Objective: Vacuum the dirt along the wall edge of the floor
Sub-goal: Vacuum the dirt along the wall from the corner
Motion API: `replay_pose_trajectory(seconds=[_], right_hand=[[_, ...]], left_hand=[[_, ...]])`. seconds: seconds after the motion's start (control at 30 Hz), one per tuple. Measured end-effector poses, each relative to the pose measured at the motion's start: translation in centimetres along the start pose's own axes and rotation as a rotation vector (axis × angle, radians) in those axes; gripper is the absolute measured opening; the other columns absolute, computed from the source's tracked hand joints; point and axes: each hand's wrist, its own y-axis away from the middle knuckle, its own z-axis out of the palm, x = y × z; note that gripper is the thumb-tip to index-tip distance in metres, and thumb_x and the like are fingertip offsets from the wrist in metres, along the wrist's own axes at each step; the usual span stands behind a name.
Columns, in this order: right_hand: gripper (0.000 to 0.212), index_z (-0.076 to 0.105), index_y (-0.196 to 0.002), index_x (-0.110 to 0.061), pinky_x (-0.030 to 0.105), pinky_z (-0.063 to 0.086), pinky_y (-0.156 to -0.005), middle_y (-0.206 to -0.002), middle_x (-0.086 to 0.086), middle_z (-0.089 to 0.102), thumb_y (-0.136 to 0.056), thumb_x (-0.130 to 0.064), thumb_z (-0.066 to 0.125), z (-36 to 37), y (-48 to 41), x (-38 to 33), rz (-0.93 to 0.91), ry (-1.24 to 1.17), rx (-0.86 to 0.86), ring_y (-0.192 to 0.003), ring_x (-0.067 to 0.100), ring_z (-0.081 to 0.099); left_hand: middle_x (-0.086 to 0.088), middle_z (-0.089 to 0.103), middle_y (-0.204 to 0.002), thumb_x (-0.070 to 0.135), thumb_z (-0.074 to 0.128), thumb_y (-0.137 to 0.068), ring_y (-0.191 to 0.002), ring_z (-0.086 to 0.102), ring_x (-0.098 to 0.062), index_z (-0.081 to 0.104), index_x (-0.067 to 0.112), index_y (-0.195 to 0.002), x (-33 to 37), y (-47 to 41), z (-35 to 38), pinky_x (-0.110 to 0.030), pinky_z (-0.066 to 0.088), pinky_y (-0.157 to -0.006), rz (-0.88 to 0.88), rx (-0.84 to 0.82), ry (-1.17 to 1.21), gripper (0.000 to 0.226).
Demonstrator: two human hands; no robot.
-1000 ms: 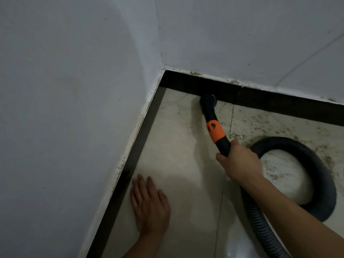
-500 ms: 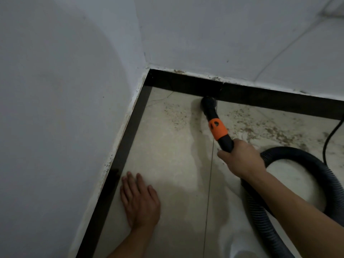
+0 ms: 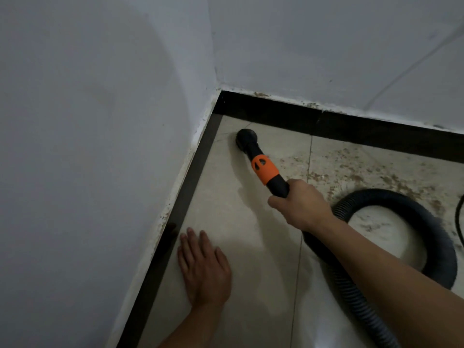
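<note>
My right hand point(image 3: 301, 207) grips the black vacuum wand just behind its orange collar point(image 3: 265, 169). The round black nozzle point(image 3: 246, 140) sits on the beige tile floor in the corner, a little off the back skirting and close to the left skirting. Brown dirt point(image 3: 351, 169) is scattered over the tiles to the right of the nozzle, along the back wall. My left hand point(image 3: 204, 270) lies flat on the floor, fingers straight, beside the left black skirting point(image 3: 180, 212).
The ribbed black hose point(image 3: 391, 199) loops on the floor to the right of my right arm. A thin black cable point(image 3: 459, 222) shows at the right edge. White walls meet in the corner, with black skirting point(image 3: 351, 126) along the back wall.
The nozzle has moved left from the back skirting toward the corner. The tiles near the corner show less dirt than before. My left hand stays flat on the floor.
</note>
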Motion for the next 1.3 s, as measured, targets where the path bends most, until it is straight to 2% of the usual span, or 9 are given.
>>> replay_pose_trajectory(seconds=[0.23,0.33,0.4,0.5,0.63,0.8,1.0,1.17,1.3], right_hand=[[0.03,0.053,-0.088,-0.02,0.028,0.04,-0.051,-0.072,0.0,0.057,-0.077,-0.044,0.068,1.2,-1.9,-2.6,-0.09,0.068,-0.059,-0.062,0.018,0.058],[0.035,0.056,-0.1,-0.017,0.039,0.057,-0.064,-0.079,0.006,0.064,-0.078,-0.042,0.068,0.5,-4.4,-4.1,-0.032,-0.047,-0.022,-0.069,0.026,0.065],[0.038,0.055,-0.105,-0.016,0.045,0.059,-0.072,-0.085,0.009,0.065,-0.08,-0.04,0.068,0.4,-5.6,-5.2,-0.004,-0.082,-0.035,-0.074,0.028,0.067],[0.037,0.053,-0.104,-0.017,0.04,0.056,-0.069,-0.084,0.005,0.061,-0.081,-0.042,0.067,0.6,-4.7,-5.6,-0.026,-0.023,-0.053,-0.074,0.025,0.064],[0.033,0.045,-0.089,-0.024,0.031,0.039,-0.06,-0.076,-0.002,0.05,-0.08,-0.049,0.065,1.6,2.2,-2.1,-0.077,0.151,-0.039,-0.067,0.023,0.051],[0.03,0.039,-0.082,-0.03,0.025,0.033,-0.045,-0.07,-0.011,0.051,-0.082,-0.05,0.062,2.4,8.2,2.3,0.002,0.078,0.007,-0.057,0.007,0.05],[0.028,0.043,-0.092,-0.027,0.03,0.042,-0.056,-0.074,-0.008,0.052,-0.084,-0.047,0.06,3.0,8.6,3.9,-0.018,0.125,0.052,-0.063,0.016,0.052],[0.029,0.041,-0.089,-0.031,0.028,0.035,-0.049,-0.066,-0.012,0.045,-0.079,-0.051,0.059,3.2,8.6,5.1,-0.099,0.234,0.067,-0.053,0.012,0.045],[0.03,0.052,-0.096,-0.02,0.033,0.048,-0.063,-0.08,0.002,0.06,-0.082,-0.044,0.064,0.5,4.9,5.0,0.06,0.123,0.103,-0.073,0.026,0.06]], left_hand=[[-0.025,0.04,-0.148,0.031,0.035,-0.091,-0.137,0.038,-0.041,0.055,0.0,-0.132,0.0,0.0,0.1,-0.05,0.027,-0.11,0.001,-0.009,0.004,0.055],[-0.024,0.04,-0.149,0.031,0.035,-0.091,-0.138,0.037,-0.04,0.055,0.0,-0.132,-0.1,0.0,0.2,-0.05,0.027,-0.111,0.004,-0.011,-0.004,0.055],[-0.024,0.039,-0.149,0.031,0.035,-0.091,-0.138,0.036,-0.04,0.055,0.0,-0.132,-0.2,0.0,0.3,-0.049,0.026,-0.112,0.003,-0.012,-0.008,0.055],[-0.024,0.04,-0.149,0.031,0.036,-0.091,-0.139,0.036,-0.04,0.055,0.0,-0.132,-0.1,0.0,0.2,-0.049,0.024,-0.112,0.004,-0.009,-0.006,0.055],[-0.025,0.04,-0.148,0.031,0.035,-0.089,-0.138,0.037,-0.04,0.056,-0.001,-0.131,0.0,0.0,0.0,-0.049,0.024,-0.112,-0.009,-0.01,0.003,0.057],[-0.026,0.04,-0.148,0.032,0.033,-0.089,-0.138,0.037,-0.041,0.055,-0.001,-0.131,0.1,0.0,-0.1,-0.049,0.025,-0.111,-0.015,-0.006,0.006,0.058],[-0.025,0.038,-0.15,0.033,0.031,-0.089,-0.14,0.034,-0.041,0.053,-0.001,-0.134,0.3,0.0,-0.5,-0.052,0.029,-0.113,-0.025,0.001,-0.003,0.059],[-0.026,0.04,-0.148,0.031,0.033,-0.09,-0.138,0.035,-0.042,0.054,-0.002,-0.132,0.2,0.2,-0.2,-0.052,0.028,-0.113,-0.01,0.04,0.023,0.058],[-0.027,0.042,-0.146,0.03,0.034,-0.09,-0.137,0.037,-0.043,0.055,-0.003,-0.131,0.1,0.1,0.1,-0.053,0.03,-0.112,-0.006,0.055,0.041,0.056]])
